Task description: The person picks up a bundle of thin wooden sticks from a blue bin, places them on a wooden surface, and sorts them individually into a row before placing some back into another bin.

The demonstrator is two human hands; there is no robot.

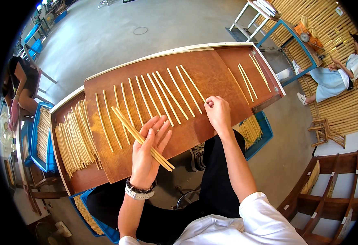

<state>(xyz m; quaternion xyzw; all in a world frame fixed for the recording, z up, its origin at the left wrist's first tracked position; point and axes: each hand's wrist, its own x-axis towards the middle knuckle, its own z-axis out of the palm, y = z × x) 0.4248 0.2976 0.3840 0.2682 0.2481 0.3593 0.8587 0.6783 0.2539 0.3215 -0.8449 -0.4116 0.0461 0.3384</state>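
So, from the L: a blue crate (34, 143) full of thin pale sticks sits beside the wooden table (88, 179), then a thick pile of sticks (75, 141) lies in the table's L end. Next is a brown board (217, 67) w/ a row of sticks (180, 92) spread side by side, all leaning a bit. L hand (145, 159) is palm up over the near edge, thumb holding a small bunch of sticks (126, 123), fingers loosely curled. R hand (219, 114) is pinched narrow on the near end of the row's rightmost stick (193, 84). Further R, a few loose sticks (248, 81) lie in the table's R end. Far R, someone (334, 81) sits by a bamboo wall (326, 16).
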